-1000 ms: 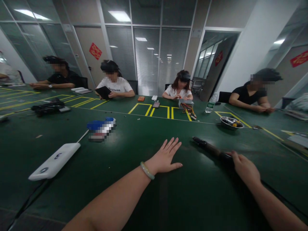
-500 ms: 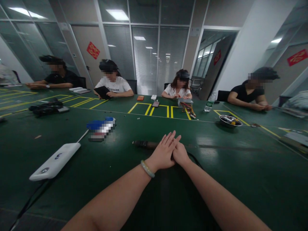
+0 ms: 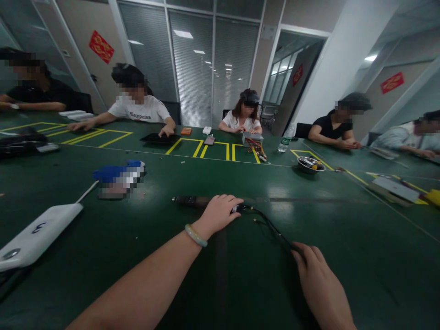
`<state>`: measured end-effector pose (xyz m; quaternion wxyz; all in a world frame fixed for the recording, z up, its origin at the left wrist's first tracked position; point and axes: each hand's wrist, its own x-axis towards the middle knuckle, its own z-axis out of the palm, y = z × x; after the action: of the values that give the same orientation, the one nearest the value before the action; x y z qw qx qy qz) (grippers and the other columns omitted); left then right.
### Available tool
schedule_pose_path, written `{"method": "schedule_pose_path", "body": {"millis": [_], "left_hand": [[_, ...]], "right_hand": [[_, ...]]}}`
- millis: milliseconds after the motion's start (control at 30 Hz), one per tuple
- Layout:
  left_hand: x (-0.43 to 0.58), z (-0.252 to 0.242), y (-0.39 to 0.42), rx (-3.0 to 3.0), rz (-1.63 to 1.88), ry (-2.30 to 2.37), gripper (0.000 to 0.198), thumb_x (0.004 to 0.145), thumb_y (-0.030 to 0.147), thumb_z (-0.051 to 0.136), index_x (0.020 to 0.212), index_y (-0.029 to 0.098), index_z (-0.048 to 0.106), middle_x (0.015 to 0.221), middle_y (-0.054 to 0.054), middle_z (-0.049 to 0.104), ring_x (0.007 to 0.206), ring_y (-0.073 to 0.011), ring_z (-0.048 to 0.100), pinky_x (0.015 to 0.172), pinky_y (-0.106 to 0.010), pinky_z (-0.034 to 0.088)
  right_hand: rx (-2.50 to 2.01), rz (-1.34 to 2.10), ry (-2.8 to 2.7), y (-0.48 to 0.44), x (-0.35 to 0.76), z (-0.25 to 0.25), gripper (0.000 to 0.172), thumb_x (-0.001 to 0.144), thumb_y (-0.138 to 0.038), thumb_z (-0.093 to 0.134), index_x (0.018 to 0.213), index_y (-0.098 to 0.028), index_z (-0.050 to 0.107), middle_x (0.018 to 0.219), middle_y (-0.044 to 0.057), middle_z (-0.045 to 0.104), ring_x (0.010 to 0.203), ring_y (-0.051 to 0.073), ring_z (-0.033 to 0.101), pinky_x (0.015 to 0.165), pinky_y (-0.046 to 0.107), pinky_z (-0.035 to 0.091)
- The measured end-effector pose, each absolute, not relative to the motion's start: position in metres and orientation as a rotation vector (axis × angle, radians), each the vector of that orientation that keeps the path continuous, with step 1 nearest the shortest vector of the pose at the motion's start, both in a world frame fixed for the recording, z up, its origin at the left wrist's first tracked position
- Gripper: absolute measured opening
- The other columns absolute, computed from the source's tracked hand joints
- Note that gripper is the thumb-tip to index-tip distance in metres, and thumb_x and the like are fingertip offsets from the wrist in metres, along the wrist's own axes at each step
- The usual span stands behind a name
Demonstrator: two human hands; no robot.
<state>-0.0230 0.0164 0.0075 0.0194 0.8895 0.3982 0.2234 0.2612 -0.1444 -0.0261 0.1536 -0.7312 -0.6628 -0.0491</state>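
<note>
A corded electric screwdriver point(image 3: 190, 200) lies on the green table, its tip toward the left. My left hand point(image 3: 220, 211), a bangle on its wrist, is closed over the tool's body, hiding much of it. From the right end of the tool runs a black cable point(image 3: 271, 224), curving down toward me. My right hand point(image 3: 318, 275) pinches that cable between thumb and fingers, well apart from the left hand.
On the left lie a white power strip point(image 3: 44, 231) and a blue-backed object point(image 3: 115, 174), partly blurred out. Farther off stand a metal bowl point(image 3: 311, 165), a water bottle point(image 3: 286, 138) and a metal box with coloured wires point(image 3: 252, 138). Several people sit around the table.
My hands, together over the screwdriver before, have parted. My right hand has moved right and toward me onto the cable. The view has turned right, and a person opposite has laid a black tablet-like object down.
</note>
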Motion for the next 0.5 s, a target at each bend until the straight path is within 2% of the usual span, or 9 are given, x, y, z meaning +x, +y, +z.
{"method": "schedule_pose_path", "body": {"millis": [100, 233, 333, 500], "left_hand": [[-0.023, 0.009, 0.014, 2.739, 0.695, 1.230, 0.037, 0.090, 0.039, 0.057, 0.125, 0.029, 0.054, 0.118, -0.002, 0.061, 0.107, -0.0205, 0.056, 0.092, -0.037, 0.042], [-0.022, 0.016, 0.009, 2.740, 0.656, 1.229, 0.032, 0.087, 0.036, 0.059, 0.118, 0.028, 0.058, 0.112, -0.001, 0.063, 0.102, -0.0198, 0.057, 0.090, -0.036, 0.044], [-0.021, 0.021, 0.005, 2.734, 0.625, 1.239, 0.030, 0.085, 0.035, 0.060, 0.114, 0.027, 0.060, 0.108, -0.002, 0.063, 0.098, -0.0193, 0.058, 0.089, -0.035, 0.044], [-0.020, 0.022, 0.003, 2.719, 0.678, 1.261, 0.027, 0.082, 0.035, 0.061, 0.107, 0.025, 0.061, 0.100, -0.001, 0.064, 0.093, -0.0200, 0.059, 0.086, -0.036, 0.045]], "right_hand": [[-2.040, -0.138, -1.946, -0.124, 0.286, -0.006, 0.038, 0.100, -0.048, 0.032, 0.120, -0.029, 0.058, 0.109, 0.004, 0.059, 0.081, 0.019, 0.062, 0.066, 0.031, 0.047], [-1.915, -0.170, -1.998, -0.062, 0.319, 0.022, 0.032, 0.096, -0.051, 0.044, 0.111, -0.034, 0.066, 0.103, 0.000, 0.062, 0.081, 0.018, 0.061, 0.066, 0.029, 0.045], [-1.761, -0.093, -2.049, -0.015, 0.329, 0.024, 0.032, 0.095, -0.050, 0.047, 0.109, -0.031, 0.069, 0.100, 0.001, 0.064, 0.084, 0.019, 0.061, 0.071, 0.029, 0.045], [-1.681, 0.095, -2.048, 0.030, 0.303, 0.005, 0.040, 0.099, -0.044, 0.037, 0.106, -0.025, 0.071, 0.100, 0.004, 0.064, 0.091, 0.019, 0.059, 0.080, 0.029, 0.044]]}}
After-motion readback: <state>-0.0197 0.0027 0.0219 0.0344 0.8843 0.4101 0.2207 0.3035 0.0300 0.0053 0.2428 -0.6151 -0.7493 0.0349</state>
